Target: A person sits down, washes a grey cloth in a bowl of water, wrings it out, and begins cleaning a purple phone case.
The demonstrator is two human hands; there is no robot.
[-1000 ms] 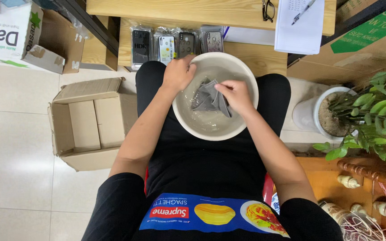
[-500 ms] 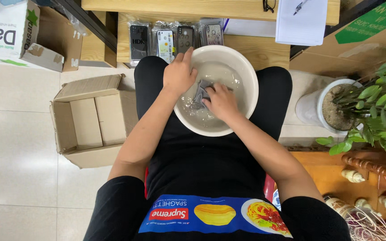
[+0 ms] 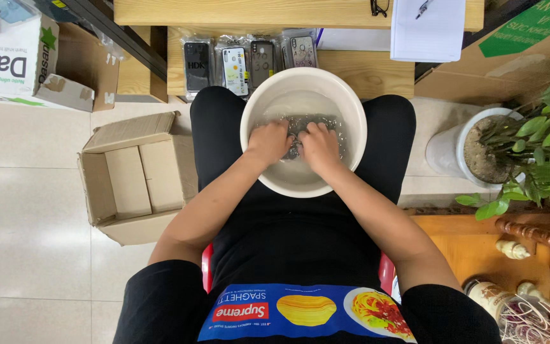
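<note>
Both hands press together on a dark cloth (image 3: 300,130) in the white basin (image 3: 351,108); left hand (image 3: 267,141) and right hand (image 3: 319,145) seemingly clamp it, its length running sideways between them.

The pale basin (image 3: 253,108) rests on the seated person's lap. Beyond it, a low wooden shelf (image 3: 377,73) carries a row of bagged phone cases (image 3: 249,57). On the tiled floor (image 3: 27,210) stand an open cardboard box (image 3: 135,178) and a white plant pot (image 3: 447,150)
</note>
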